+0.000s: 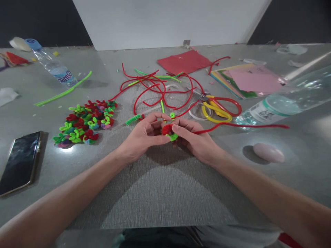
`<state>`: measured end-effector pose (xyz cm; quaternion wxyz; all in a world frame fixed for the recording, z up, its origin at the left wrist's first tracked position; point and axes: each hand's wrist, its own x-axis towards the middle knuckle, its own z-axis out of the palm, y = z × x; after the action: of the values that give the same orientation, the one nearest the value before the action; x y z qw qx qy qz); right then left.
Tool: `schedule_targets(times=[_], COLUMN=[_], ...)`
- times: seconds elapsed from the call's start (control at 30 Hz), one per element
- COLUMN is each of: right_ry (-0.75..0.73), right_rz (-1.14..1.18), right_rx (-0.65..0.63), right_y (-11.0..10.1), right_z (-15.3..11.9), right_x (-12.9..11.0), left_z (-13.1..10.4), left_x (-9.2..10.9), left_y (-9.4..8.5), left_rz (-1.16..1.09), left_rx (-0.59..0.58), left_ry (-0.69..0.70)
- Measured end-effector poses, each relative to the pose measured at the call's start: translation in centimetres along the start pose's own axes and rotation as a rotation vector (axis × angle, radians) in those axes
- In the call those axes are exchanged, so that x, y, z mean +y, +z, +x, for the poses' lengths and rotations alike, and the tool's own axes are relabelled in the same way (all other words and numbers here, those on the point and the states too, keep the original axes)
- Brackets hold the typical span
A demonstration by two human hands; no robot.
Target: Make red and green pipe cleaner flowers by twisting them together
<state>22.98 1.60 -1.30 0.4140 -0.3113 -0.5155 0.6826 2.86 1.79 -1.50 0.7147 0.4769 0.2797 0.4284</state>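
Between my two hands is a small red and green pipe cleaner piece (168,130), its red part curled above a bright green part. My left hand (144,134) pinches it from the left, thumb along its lower side. From the right, my right hand (195,137) presses its thumb against the red part. A long red pipe cleaner tail (248,125) runs out rightward past my right hand. Just left of my left fingers lies a green coil (133,119) on a thin rod. Some of the fingertips are hidden behind the piece.
Finished pipe cleaner pieces (82,122) cluster at left, beside a phone (22,162). Loose red pipe cleaners (162,89) tangle ahead, near scissors (219,106) and a red sheet (183,62). Bottles stand left (55,65) and lean right (284,101); a pink oval object (269,152) lies right.
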Motion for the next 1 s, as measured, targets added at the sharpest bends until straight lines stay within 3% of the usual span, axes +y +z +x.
schedule_targets(times=[0.7, 1.0], right_ry=[-0.066, -0.108], right_rz=[-0.123, -0.135], right_rx=[0.03, 0.012], right_y=[0.05, -0.18], right_z=[0.12, 0.22], right_x=[0.24, 0.49], left_z=[0.01, 0.17], left_x=[0.35, -0.13], left_y=[0.04, -0.16], left_rz=[0.09, -0.146], left_rx=[0.089, 0.016], left_ry=[0.004, -0.018])
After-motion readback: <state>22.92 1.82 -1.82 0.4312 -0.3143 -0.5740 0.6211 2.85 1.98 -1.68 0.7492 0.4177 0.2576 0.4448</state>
